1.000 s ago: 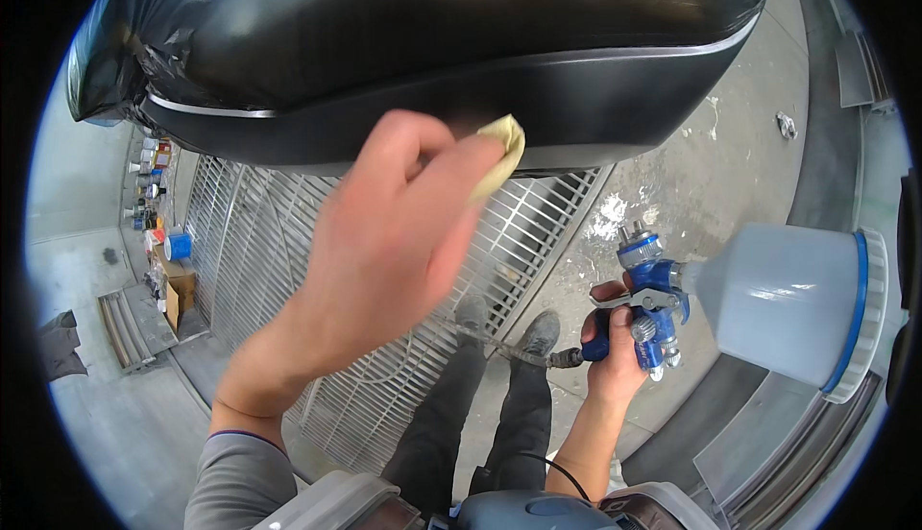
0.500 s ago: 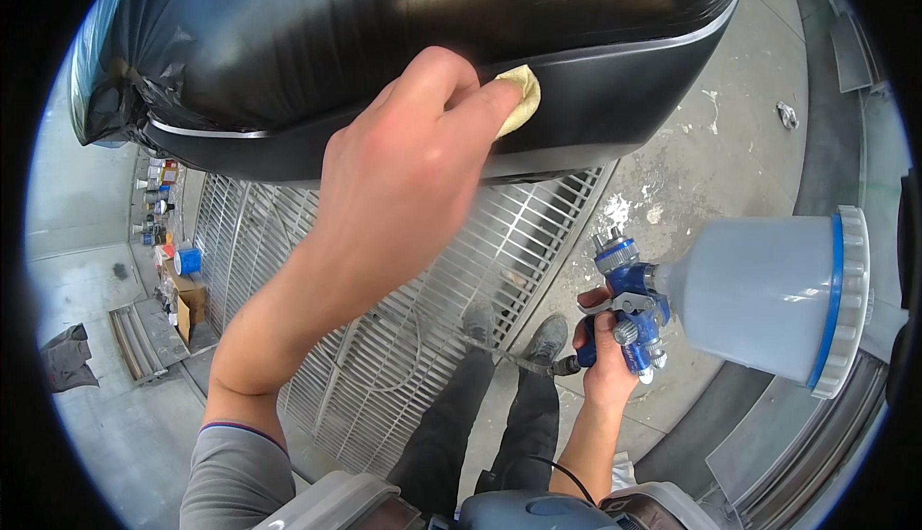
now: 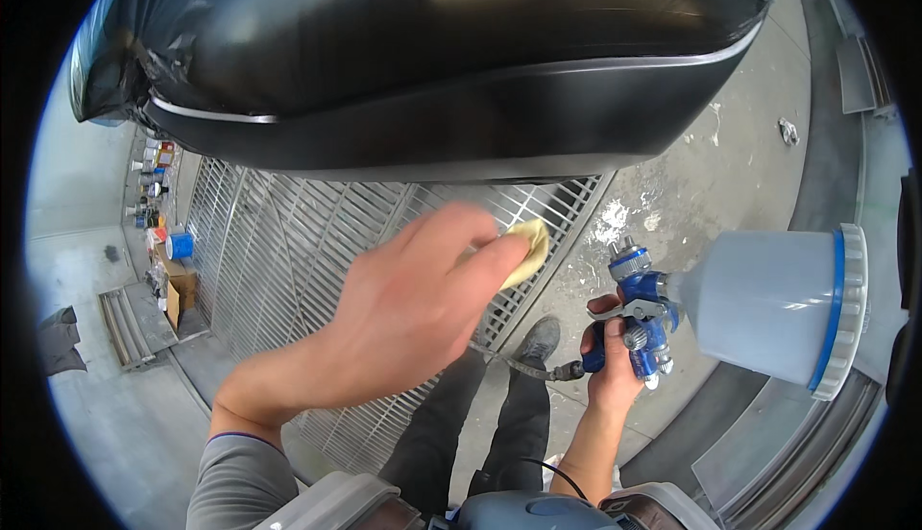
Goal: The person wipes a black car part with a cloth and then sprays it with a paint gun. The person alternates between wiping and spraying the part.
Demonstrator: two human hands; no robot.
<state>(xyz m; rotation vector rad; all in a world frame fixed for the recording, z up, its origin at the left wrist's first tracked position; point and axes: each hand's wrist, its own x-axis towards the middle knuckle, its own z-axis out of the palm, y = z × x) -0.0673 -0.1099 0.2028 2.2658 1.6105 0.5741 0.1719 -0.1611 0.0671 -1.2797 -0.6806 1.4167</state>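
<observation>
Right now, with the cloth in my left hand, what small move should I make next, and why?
Probably raise your left hand toward the black panel: the yellow cloth in it shows below the panel's lower edge, against the floor grating.

A spray gun (image 3: pixel 638 314), floor grating (image 3: pixel 298 242) and film-covered bodywork (image 3: pixel 461 69) show a paint workshop.

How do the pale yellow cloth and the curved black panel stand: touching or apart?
Apart: head view shows grey metal grating between the cloth and the panel.

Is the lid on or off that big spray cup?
On: the white ribbed lid covers the wide end of the cup on the spray gun in the right hand.
</observation>
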